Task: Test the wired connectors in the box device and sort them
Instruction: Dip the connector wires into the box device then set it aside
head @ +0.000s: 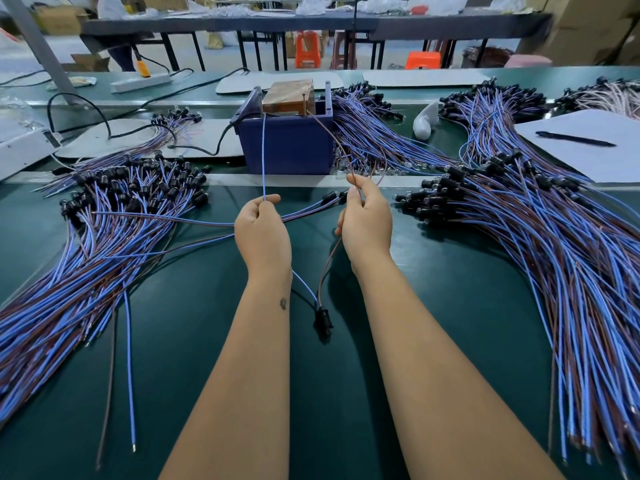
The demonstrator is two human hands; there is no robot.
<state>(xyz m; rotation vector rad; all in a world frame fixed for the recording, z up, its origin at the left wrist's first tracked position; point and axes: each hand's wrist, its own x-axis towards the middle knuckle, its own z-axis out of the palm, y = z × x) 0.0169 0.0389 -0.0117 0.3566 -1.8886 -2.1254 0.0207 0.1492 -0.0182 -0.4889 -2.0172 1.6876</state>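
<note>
Nearest the camera, two bare forearms reach forward over the dark green surface (180,341). Between them a black connector (322,318) hangs just above or on the surface, which of the two I cannot tell, with a blue wire (263,157) and a brown wire (329,261) rising from it. The left hand (262,233) has its fingers curled round the blue wire, pinching it at the thumb and forefinger; the right hand (366,220) pinches the brown wire between thumb and fingertips. The hands are held apart, side by side. From the left hand the blue wire runs straight up to the top of the box (287,140), a dark blue open bin just beyond the hands; the brown wire curves from the right hand up to a thin metal post (304,103) at the box's top edge. A brown block (289,95) sits inside the box, and a black cable (221,140) runs to its left side. A large pile of wired connectors (104,230) lies fanned out on the left of the surface, black ends toward the box, and a larger pile (554,244) lies on the right. A third pile (367,133) lies just right of the box. Farther right, a pen (575,138) rests on a white sheet (595,150). Beyond, a power strip (140,82) lies near the surface's far left, and orange stools (306,48) stand under a far bench.
</note>
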